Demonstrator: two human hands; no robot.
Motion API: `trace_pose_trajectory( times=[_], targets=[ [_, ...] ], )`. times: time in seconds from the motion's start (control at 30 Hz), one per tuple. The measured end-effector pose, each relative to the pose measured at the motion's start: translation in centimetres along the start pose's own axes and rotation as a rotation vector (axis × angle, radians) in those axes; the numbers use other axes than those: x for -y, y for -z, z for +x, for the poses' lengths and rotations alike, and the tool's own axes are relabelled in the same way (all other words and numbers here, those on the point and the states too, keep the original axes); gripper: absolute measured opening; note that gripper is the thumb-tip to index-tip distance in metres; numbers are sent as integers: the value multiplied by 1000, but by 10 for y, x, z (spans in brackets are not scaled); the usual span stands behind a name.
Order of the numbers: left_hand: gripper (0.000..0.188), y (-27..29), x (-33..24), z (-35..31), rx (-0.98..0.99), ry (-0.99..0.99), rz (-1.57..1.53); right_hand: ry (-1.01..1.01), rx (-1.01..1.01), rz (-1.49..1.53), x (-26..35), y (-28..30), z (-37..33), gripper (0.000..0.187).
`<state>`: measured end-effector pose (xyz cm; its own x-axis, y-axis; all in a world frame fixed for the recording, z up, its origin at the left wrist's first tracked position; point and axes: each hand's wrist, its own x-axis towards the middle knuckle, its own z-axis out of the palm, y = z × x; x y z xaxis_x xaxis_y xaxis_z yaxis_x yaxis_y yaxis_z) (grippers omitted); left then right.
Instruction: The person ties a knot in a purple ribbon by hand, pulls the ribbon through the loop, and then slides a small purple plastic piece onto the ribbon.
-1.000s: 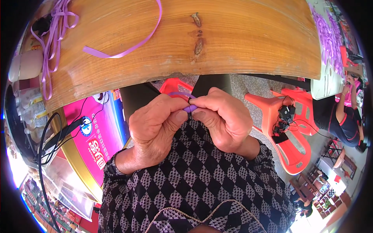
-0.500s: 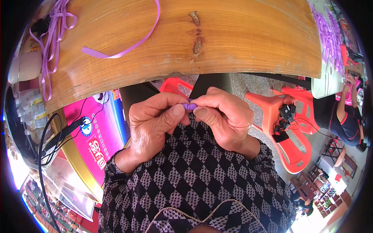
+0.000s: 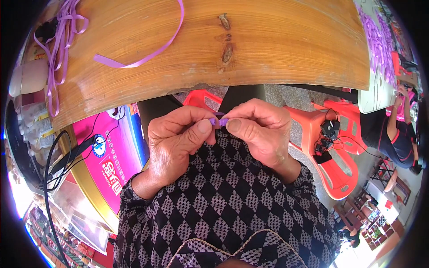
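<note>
Both my hands meet just below the table's near edge, above my lap. Between the thumb and index finger of my left hand (image 3: 178, 138) is one end of a short piece of purple ribbon (image 3: 223, 121). My right hand (image 3: 261, 131) pinches the other side of the same piece, thumb on top. A small arc of it shows between the fingertips; the rest is hidden by my fingers. On the wooden table (image 3: 277, 44) beyond lies a curved strip of lilac ribbon (image 3: 152, 56).
A bundle of lilac ribbon (image 3: 65, 40) hangs over the table's left end. Many purple ribbon pieces (image 3: 377, 40) lie on a white surface at right. An orange plastic stool (image 3: 308, 129) bears a black device with cables (image 3: 330, 129). Another person (image 3: 393, 134) is at far right.
My right hand has shifted slightly to the right and turned, so a small gap has opened between the fingertips. The ribbon piece now shows in two parts. The left hand has barely moved.
</note>
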<state>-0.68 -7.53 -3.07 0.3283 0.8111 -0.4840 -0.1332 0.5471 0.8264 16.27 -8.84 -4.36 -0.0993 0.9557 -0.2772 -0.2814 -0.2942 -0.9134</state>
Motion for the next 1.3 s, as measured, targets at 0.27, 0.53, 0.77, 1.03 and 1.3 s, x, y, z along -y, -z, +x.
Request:
trace_pose_trajectory(
  times=[0.27,0.53,0.77,1.03,1.3],
  targets=[
    [15,-3,4,1,23,-91,-41,-286,24,400,-5,8,7,10],
    [16,-2,5,2,-35,-100,-10,-457,28,653,-11,10,10,6],
    [15,-8,6,2,-83,-111,-19,-496,20,634,-10,6,10,6],
    [12,-9,19,6,-154,-551,423,-318,21,348,-4,-1,4,9],
    [13,-2,9,-1,-48,-170,31,-344,125,575,-9,7,6,10]
  ],
)
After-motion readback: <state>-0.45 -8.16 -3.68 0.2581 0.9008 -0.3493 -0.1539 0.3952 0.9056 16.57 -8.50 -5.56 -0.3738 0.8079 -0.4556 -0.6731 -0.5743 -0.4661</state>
